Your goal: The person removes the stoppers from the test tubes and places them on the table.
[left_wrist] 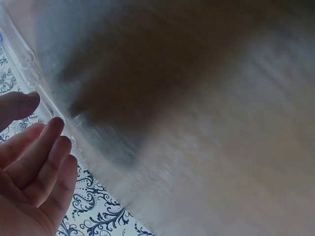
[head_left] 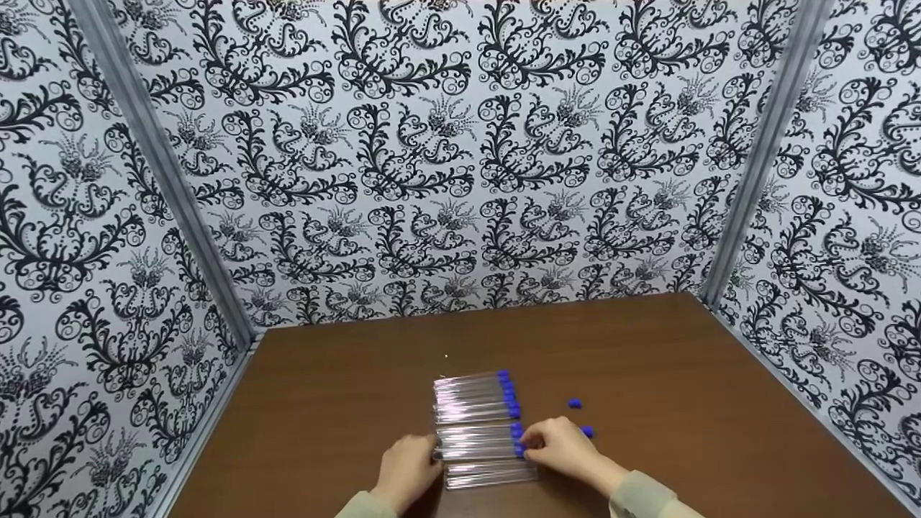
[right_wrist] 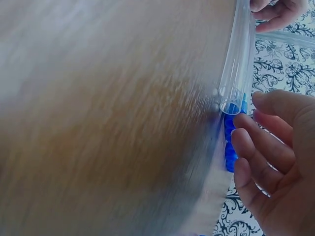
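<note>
Held tube (head_left: 478, 455): a clear, slender tube at the near edge of the middle capped group, spanning the two hands; whether it is lifted off the table (head_left: 324, 381) I cannot tell.
Left hand (head_left: 409, 464): thumb and forefinger close together, pinching the tube's plain end.
Right hand (head_left: 565, 444): thumb and fingertips narrowed on the blue cap (head_left: 519, 450) at the other end.
Tube weight: likely light, little more than its own thin wall (glass or plastic, the pictures do not settle it).
Tube wall: probably stiff and smooth, apt to roll or turn in the fingers; best treated as breakable, with no bending force between the ends.
Cap: looks solid and easier to grip than the slick wall, so it suits a fingertip pinch, pressed straight along the tube.
Uncapped tubes (head_left: 493, 475): side by side nearest the person; their bare rims are probably the part to spare from knocks.
Far capped tubes (head_left: 471, 399): a row beyond the middle group, caps to the right; lifting by the cap alone would trust its fit.
Loose caps (head_left: 574, 403): two, right of the tubes, small enough to skid; pinch by the sides.
</note>
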The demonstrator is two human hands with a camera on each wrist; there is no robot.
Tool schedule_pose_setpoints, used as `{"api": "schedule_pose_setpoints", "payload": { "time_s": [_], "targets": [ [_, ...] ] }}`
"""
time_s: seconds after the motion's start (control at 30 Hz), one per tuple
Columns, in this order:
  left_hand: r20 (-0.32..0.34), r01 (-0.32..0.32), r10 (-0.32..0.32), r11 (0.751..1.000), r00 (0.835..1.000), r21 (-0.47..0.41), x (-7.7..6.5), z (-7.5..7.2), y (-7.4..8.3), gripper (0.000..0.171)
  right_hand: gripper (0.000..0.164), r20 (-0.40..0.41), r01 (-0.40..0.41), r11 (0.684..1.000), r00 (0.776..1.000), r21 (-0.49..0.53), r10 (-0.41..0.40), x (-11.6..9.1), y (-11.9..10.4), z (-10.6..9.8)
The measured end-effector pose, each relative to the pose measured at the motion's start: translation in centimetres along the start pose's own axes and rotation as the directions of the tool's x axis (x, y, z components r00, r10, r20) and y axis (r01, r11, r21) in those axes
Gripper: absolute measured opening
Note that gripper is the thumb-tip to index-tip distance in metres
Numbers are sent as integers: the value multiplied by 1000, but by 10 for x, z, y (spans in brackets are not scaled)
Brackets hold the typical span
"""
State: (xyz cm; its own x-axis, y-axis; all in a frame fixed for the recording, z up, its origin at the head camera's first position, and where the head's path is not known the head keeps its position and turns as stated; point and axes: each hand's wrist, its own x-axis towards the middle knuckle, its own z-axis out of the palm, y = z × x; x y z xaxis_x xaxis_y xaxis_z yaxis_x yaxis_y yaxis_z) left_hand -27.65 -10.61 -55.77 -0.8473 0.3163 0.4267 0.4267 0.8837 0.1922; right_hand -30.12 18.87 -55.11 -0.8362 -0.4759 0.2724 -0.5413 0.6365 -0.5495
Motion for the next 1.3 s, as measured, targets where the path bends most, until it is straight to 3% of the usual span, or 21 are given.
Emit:
{"api": "schedule_pose_setpoints", "payload": {
  "time_s": [0.37,1.0,1.3],
  "targets": [
    [-8,-19,19,1000,1000,-21,3,-3,3,9,23,-89,-85,995,993,-50,80,-3,-19,-4],
    [-106,-50,48,999,993,-15,16,-13,9,11,17,-183,-65,973,983,-221,24,6,-14,-11],
    [-102,-73,74,997,992,14,20,-16,9,20,16,-168,-79,978,985,-195,46,11,-15,-13]
  ]
}}
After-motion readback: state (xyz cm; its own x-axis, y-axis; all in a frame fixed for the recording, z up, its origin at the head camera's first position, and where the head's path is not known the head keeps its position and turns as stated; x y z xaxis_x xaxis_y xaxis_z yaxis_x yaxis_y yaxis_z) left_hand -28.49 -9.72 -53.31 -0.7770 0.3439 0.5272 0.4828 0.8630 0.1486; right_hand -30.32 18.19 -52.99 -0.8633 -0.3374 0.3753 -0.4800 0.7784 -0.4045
